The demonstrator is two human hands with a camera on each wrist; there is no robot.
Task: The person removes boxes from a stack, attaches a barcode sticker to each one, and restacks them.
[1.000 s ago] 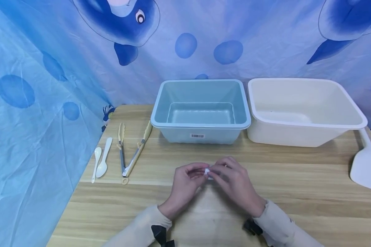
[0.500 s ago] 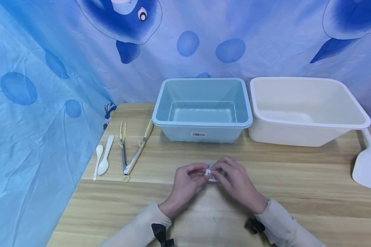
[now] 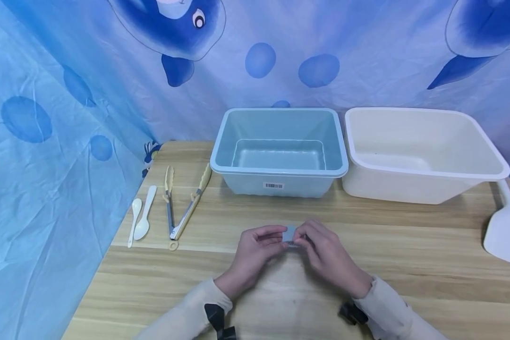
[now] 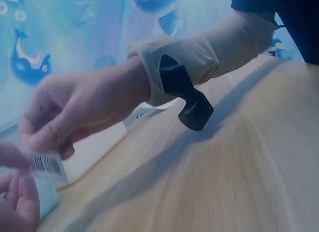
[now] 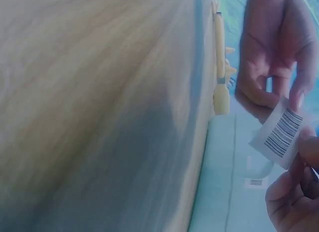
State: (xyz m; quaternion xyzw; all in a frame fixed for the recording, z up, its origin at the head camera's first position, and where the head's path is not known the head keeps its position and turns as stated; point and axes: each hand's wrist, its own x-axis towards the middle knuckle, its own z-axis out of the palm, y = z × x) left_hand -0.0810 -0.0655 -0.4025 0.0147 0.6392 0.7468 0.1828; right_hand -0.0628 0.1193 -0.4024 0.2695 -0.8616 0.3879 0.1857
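Observation:
A small barcode label [image 3: 289,234] is stretched between the two hands, low over the wooden table. My left hand [image 3: 254,252] pinches its left side between thumb and fingertips. From the other side, my right hand [image 3: 328,250] pinches the right part with thumb and forefinger. Printed black bars show on the label [image 5: 284,132] in the right wrist view, where the left hand [image 5: 274,53] is above it and right-hand fingers are at the lower right. In the left wrist view the label [image 4: 47,165] is partly covered by fingers.
Behind the hands stands a light blue tub [image 3: 276,184] with a barcode sticker, beside a white tub [image 3: 408,186]. Tongs [image 3: 182,222] lie spread at the left, near two white spoons [image 3: 142,226] [image 3: 132,226]. A white spatula [image 3: 507,231] is at the right edge.
The label first shows as a small white bit between the fingers, then its bars appear, and now a larger grey-blue face shows. Both hands stay in nearly the same place.

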